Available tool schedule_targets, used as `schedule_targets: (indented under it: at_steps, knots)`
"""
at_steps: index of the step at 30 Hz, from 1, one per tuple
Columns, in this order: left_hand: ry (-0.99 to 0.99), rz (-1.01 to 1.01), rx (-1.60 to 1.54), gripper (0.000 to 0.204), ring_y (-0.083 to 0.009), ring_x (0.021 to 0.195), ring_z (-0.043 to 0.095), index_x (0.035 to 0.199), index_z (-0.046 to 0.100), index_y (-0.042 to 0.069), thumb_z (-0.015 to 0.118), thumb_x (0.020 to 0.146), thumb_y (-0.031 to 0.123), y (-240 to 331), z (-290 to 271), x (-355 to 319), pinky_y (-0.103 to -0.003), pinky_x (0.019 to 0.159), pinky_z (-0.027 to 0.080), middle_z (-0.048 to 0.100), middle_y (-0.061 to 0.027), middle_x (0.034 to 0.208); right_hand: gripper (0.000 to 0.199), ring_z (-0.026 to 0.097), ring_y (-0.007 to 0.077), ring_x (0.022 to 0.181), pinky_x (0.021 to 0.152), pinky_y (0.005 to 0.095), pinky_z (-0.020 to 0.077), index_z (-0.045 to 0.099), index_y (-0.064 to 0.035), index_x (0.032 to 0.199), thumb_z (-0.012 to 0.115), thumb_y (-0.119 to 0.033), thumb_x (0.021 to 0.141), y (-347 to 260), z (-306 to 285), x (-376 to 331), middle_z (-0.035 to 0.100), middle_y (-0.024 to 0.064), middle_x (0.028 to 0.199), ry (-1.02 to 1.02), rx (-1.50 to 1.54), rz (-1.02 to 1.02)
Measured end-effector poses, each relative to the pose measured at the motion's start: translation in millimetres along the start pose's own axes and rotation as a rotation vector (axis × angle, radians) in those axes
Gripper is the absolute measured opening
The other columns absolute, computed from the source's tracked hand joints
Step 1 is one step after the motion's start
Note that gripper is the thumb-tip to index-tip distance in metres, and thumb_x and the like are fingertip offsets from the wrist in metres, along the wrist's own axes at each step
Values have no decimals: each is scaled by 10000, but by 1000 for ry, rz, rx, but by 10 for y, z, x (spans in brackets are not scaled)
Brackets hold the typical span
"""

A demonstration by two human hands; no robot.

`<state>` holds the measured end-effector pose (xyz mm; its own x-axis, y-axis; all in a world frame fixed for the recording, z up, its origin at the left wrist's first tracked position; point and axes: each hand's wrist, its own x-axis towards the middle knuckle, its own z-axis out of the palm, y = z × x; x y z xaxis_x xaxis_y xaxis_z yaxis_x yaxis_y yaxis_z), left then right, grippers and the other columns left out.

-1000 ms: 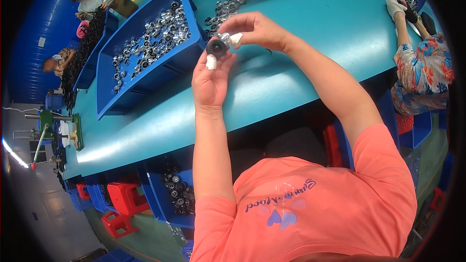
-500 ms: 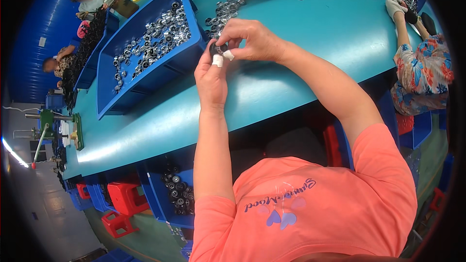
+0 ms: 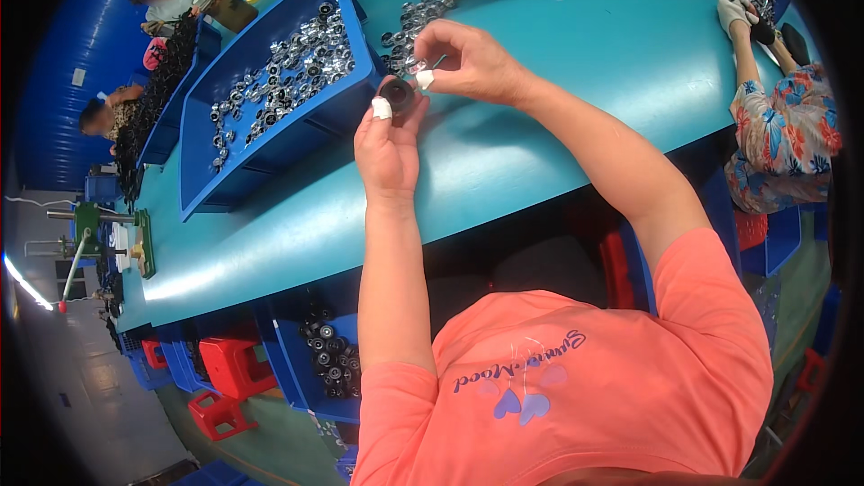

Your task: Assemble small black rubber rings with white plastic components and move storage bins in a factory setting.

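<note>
**Right hand has drawn back from the black ring since half a second ago**

Head view: the left hand point(image 3: 391, 146) holds one round, dark ring point(image 3: 397, 96) on its fingertips, above the smooth teal surface point(image 3: 585, 54) and just beside the blue plastic tray point(image 3: 270, 160). The right hand point(image 3: 472, 63) is curled close by, fingertips pinched; whether they grip a small shiny piece I cannot tell. Two white wraps show, one on each thumb. Glossy metallic-and-black round parts point(image 3: 310, 63), too many to count, lie in the one tray.
</note>
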<state>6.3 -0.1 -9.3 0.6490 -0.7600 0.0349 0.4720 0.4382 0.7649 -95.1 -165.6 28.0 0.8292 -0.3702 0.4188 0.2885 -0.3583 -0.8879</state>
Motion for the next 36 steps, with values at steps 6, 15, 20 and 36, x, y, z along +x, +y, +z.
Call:
schedule_targets:
  at_steps: [6,15,20,36]
  knots:
    - [-32,-25,18,372,-320,1223,595,1330,526,-84,439,1049,143,-3,6,-18,-491,1078,484,601,-191,1305,249,635,175,1030,950,344,517,709,-100,1011,801,-125,781,-44,73,-17,706,14,1044,-61,-176,-146]
    - [18,1,29,373,-287,1179,611,1330,541,-68,457,1057,172,-17,11,-17,-422,999,521,621,-172,1253,184,613,231,1028,908,358,513,709,-113,867,784,-61,707,26,94,-19,702,10,1040,-55,-435,-452]
    - [26,42,103,354,-209,1112,623,1332,540,-64,476,1057,151,-27,13,-19,-365,989,522,622,-119,1231,194,616,245,984,841,357,529,652,-110,828,778,-71,685,14,125,-28,668,22,990,0,-556,-522]
    - [118,172,436,397,-164,1029,641,1340,542,-55,636,999,125,-53,110,-15,-302,926,537,650,-92,1161,213,657,187,937,808,322,525,708,-59,970,747,-77,762,62,80,-36,687,38,1009,-185,-174,-103]
